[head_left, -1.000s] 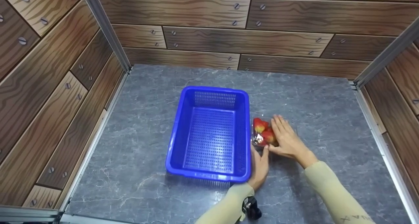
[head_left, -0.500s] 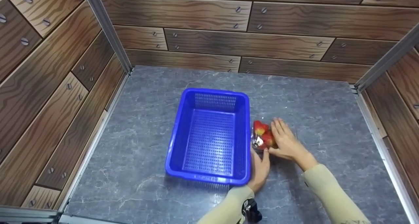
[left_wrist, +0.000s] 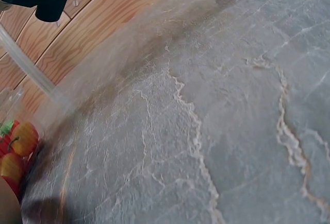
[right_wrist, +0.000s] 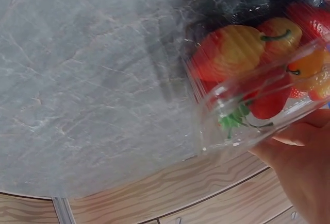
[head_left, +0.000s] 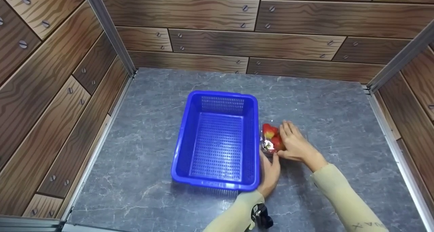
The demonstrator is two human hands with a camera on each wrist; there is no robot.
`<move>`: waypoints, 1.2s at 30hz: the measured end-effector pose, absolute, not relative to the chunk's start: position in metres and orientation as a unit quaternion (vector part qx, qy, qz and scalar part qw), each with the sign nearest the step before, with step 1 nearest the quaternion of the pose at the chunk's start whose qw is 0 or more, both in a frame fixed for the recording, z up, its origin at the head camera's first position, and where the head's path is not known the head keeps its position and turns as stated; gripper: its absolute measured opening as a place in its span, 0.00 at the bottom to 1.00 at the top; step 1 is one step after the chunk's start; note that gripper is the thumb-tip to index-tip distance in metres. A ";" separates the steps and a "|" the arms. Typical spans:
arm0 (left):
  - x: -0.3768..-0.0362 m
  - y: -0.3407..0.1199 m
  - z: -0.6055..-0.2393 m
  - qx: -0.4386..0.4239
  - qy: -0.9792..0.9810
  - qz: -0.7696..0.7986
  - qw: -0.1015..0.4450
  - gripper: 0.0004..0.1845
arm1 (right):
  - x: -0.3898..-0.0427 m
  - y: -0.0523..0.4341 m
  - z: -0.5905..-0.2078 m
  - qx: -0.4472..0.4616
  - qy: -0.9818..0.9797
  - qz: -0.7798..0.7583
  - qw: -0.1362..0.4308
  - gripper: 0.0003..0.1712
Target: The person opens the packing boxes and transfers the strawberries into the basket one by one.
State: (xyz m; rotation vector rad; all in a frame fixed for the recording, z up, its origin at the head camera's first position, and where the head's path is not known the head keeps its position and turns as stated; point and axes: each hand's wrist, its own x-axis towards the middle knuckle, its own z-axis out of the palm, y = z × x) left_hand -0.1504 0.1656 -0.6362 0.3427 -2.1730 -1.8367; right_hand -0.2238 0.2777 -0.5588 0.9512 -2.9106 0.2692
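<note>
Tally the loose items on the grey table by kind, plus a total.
Blue perforated plastic basket: 1
Clear plastic box of red and yellow fruit: 1, between left hand and right hand
Total: 2

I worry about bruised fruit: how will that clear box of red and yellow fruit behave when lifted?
The clear box looks thin and glossy, so it may flex and feel slippery if squeezed. The fruit inside lies loose, so it could shift if the box tips. With the left hand and right hand on either side, it probably lifts easily.
</note>
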 end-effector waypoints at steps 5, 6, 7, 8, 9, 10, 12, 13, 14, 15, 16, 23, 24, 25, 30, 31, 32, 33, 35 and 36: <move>-0.150 0.169 -0.635 0.125 -0.738 -0.648 0.141 0.41 | -0.225 0.277 -0.554 0.312 -0.947 0.073 0.016 0.55; -0.150 0.170 -0.635 0.128 -0.737 -0.649 0.140 0.40 | -0.225 0.277 -0.553 0.310 -0.948 0.071 0.010 0.55; -0.150 0.171 -0.635 0.129 -0.736 -0.650 0.140 0.40 | -0.225 0.277 -0.552 0.308 -0.949 0.070 0.002 0.55; -0.150 0.172 -0.635 0.130 -0.733 -0.654 0.137 0.39 | -0.225 0.278 -0.552 0.306 -0.949 0.070 -0.004 0.55; -0.150 0.172 -0.635 0.129 -0.732 -0.656 0.136 0.39 | -0.225 0.278 -0.551 0.305 -0.950 0.069 -0.007 0.55; -0.151 0.172 -0.635 0.128 -0.731 -0.656 0.136 0.39 | -0.226 0.278 -0.551 0.305 -0.950 0.069 -0.010 0.55; -0.151 0.173 -0.634 0.122 -0.727 -0.662 0.135 0.39 | -0.226 0.278 -0.550 0.305 -0.950 0.067 -0.013 0.55; -0.151 0.173 -0.634 0.120 -0.725 -0.666 0.132 0.39 | -0.227 0.278 -0.549 0.306 -0.950 0.066 -0.015 0.55; -0.152 0.173 -0.634 0.118 -0.723 -0.668 0.130 0.39 | -0.227 0.278 -0.549 0.307 -0.949 0.065 -0.015 0.55; -0.152 0.172 -0.634 0.116 -0.723 -0.669 0.128 0.39 | -0.228 0.278 -0.549 0.308 -0.949 0.064 -0.015 0.54; -0.152 0.172 -0.634 0.114 -0.721 -0.671 0.127 0.39 | -0.228 0.278 -0.549 0.308 -0.949 0.062 -0.016 0.54; -0.152 0.172 -0.634 0.118 -0.726 -0.664 0.132 0.39 | -0.230 0.276 -0.551 0.312 -0.948 0.059 -0.010 0.53; -0.152 0.172 -0.635 0.120 -0.726 -0.664 0.135 0.38 | -0.230 0.275 -0.552 0.312 -0.948 0.061 -0.008 0.53; -0.152 0.173 -0.635 0.121 -0.724 -0.665 0.138 0.38 | -0.230 0.275 -0.552 0.313 -0.948 0.061 -0.006 0.53; -0.151 0.175 -0.634 0.124 -0.716 -0.671 0.146 0.36 | -0.230 0.274 -0.553 0.318 -0.946 0.060 0.005 0.52; -0.151 0.175 -0.634 0.125 -0.715 -0.672 0.147 0.36 | -0.230 0.274 -0.552 0.318 -0.946 0.059 0.002 0.52; -0.151 0.175 -0.634 0.129 -0.717 -0.669 0.146 0.36 | -0.230 0.274 -0.551 0.318 -0.946 0.061 -0.003 0.51; -0.151 0.175 -0.633 0.135 -0.719 -0.667 0.142 0.37 | -0.230 0.275 -0.549 0.317 -0.946 0.066 -0.010 0.50; -0.152 0.174 -0.632 0.147 -0.721 -0.663 0.136 0.38 | -0.231 0.276 -0.543 0.310 -0.947 0.080 -0.030 0.48; -0.152 0.174 -0.632 0.152 -0.724 -0.659 0.133 0.39 | -0.231 0.277 -0.540 0.304 -0.947 0.089 -0.044 0.47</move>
